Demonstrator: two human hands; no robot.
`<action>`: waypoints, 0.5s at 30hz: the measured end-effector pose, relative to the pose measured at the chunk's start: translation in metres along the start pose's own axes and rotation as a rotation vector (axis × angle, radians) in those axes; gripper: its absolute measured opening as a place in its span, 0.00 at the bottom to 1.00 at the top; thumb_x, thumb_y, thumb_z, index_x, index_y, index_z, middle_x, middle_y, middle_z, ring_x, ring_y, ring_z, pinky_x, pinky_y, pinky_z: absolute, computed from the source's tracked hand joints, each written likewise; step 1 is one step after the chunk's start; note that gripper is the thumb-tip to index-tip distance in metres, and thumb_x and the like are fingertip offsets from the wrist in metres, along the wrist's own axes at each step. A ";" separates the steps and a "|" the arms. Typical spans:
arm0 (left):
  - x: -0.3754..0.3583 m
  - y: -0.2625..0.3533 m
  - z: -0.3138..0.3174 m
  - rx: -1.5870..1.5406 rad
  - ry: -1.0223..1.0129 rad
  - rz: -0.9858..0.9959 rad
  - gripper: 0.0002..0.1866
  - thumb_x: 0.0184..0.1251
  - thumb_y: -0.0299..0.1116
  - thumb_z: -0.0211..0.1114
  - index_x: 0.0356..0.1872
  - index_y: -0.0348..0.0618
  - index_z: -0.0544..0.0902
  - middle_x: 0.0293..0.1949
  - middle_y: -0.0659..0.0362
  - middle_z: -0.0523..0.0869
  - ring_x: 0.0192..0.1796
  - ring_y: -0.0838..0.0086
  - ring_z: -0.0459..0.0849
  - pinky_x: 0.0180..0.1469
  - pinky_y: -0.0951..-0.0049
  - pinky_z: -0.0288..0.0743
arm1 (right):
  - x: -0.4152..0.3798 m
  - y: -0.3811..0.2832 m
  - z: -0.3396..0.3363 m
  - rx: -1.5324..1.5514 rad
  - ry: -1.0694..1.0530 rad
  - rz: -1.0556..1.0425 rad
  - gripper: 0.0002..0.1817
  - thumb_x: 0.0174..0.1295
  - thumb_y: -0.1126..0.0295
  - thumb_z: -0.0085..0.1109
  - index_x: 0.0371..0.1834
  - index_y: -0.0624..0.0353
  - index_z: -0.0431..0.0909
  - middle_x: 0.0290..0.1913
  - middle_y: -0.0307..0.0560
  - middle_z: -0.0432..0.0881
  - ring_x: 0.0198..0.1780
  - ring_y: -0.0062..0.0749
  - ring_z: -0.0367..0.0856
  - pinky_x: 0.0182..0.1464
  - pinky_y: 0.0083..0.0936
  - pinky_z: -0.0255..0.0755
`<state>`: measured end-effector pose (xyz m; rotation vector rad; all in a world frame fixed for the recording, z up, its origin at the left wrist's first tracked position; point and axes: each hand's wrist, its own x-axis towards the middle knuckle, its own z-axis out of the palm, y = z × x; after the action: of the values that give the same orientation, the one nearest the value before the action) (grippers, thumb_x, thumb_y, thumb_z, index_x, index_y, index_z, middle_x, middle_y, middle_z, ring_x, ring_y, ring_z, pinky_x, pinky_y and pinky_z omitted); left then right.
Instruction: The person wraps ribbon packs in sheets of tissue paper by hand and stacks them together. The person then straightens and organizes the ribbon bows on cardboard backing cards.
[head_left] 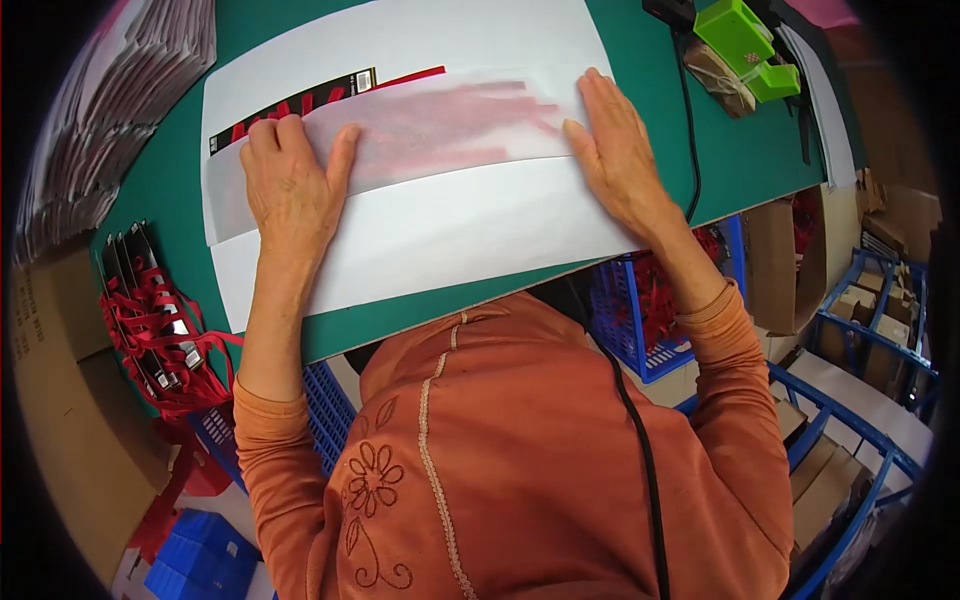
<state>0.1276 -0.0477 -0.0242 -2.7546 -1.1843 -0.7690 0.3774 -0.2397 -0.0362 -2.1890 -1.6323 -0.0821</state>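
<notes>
Both the left hand (290, 185) and the right hand (615, 150) lie flat, fingers spread, pressing thin, floppy tissue paper (440, 135) over a red item on the green table (730, 160); it looks tear-prone, best handled by its edges.

Two hands, the left hand (290, 185) and the right hand (615, 150), one white paper sheet (420, 230), one green device (745, 45), and perhaps four ribboned black items (150, 310).

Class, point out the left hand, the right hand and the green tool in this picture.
left hand (290, 185), head view, back of hand.
right hand (615, 150), head view, back of hand.
green tool (745, 45), head view, its body.
</notes>
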 end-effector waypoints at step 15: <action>0.001 0.146 0.025 -0.375 0.000 0.692 0.07 0.47 0.25 0.61 0.30 0.39 0.77 0.33 0.52 0.75 0.30 0.66 0.71 0.33 0.70 0.70 | 0.014 0.023 -0.020 0.091 -0.007 -0.014 0.17 0.59 0.74 0.54 0.52 0.63 0.77 0.59 0.46 0.76 0.58 0.40 0.73 0.60 0.29 0.66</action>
<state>0.2399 -0.1445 -0.0237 -3.1141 -0.0260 -0.9509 0.4072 -0.2399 -0.0202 -2.1120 -1.6232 -0.0047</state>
